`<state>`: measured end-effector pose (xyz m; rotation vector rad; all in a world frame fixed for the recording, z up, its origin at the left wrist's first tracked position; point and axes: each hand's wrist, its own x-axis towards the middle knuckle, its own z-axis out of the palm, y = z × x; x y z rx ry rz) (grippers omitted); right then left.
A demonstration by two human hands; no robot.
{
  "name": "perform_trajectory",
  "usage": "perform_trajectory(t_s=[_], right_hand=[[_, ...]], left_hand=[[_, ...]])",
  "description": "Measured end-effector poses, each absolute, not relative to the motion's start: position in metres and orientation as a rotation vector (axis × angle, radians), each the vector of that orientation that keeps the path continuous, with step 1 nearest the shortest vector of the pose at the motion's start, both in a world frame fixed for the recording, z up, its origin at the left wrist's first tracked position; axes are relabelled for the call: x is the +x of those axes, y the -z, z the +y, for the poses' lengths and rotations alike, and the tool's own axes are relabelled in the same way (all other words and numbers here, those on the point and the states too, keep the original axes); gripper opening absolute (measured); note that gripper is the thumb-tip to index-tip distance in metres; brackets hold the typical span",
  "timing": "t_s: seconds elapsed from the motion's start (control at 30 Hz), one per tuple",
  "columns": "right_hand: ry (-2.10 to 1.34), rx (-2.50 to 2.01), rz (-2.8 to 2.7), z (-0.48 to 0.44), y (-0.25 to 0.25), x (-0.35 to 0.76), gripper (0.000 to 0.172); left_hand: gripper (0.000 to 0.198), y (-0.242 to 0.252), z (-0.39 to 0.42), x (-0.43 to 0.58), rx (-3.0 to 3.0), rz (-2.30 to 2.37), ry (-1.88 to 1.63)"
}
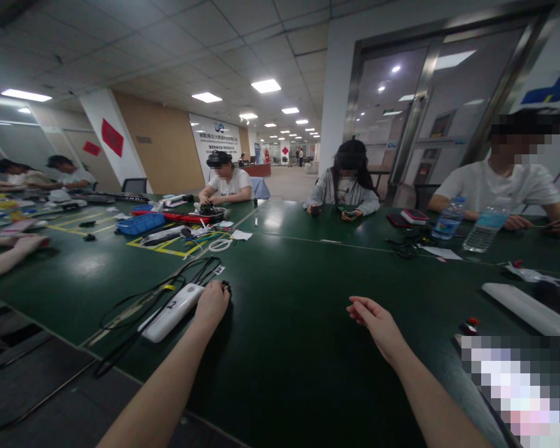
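My left hand (213, 303) rests low over the table, its fingers closed around a small dark object (226, 288) that shows only past the fingertips. Beside it lies a white power bank-like device (172, 313) marked "2", its far end close to my knuckles. Black cables (140, 303) loop next to the device. Over the dark green table (289, 348), my right hand (376, 323) has its fingers curled together in a pinch; whatever may be between them is hidden.
A blue basket (141, 224), a white cable coil (220, 245) and loose wires lie ahead on the left. Two water bottles (488, 225) (449, 218) stand at right, near a long white device (527, 309). A pixelated bright area (522, 386) covers the near right corner. Several people sit around the table.
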<state>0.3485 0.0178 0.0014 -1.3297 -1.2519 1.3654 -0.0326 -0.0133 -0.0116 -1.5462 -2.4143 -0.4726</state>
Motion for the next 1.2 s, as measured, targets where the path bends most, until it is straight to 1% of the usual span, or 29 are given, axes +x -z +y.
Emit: perform_trajectory(t_s=[0.27,0.47,0.57,0.77,0.97,1.13,1.2], right_hand=[[-1.363,-1.313,-1.277,0.018,0.001,0.35,0.029],[-1.356,-1.328,-1.273,0.018,0.0,0.35,0.028],[-1.352,-1.327,-1.273,0.02,0.002,0.35,0.029],[-1.353,-1.312,-1.272,0.021,0.005,0.35,0.033],[-1.351,-1.309,-1.278,0.022,0.006,0.35,0.034],[-1.354,-1.316,-1.272,0.02,0.002,0.35,0.031],[-1.354,-1.324,-1.267,0.02,0.001,0.35,0.03]], left_hand=[[0.021,0.008,-0.015,-0.03,-1.542,-2.436,0.428],[0.024,0.006,-0.018,-0.031,-1.576,-2.438,0.484],[0.021,0.008,-0.019,-0.038,-1.63,-2.463,0.567],[0.021,0.01,-0.021,-0.055,-1.669,-2.532,0.849],[0.021,0.007,-0.023,-0.056,-1.574,-2.691,0.925],[0.023,0.01,-0.021,-0.058,-1.592,-2.652,1.051],[0.024,0.011,-0.02,-0.058,-1.638,-2.626,1.043]])
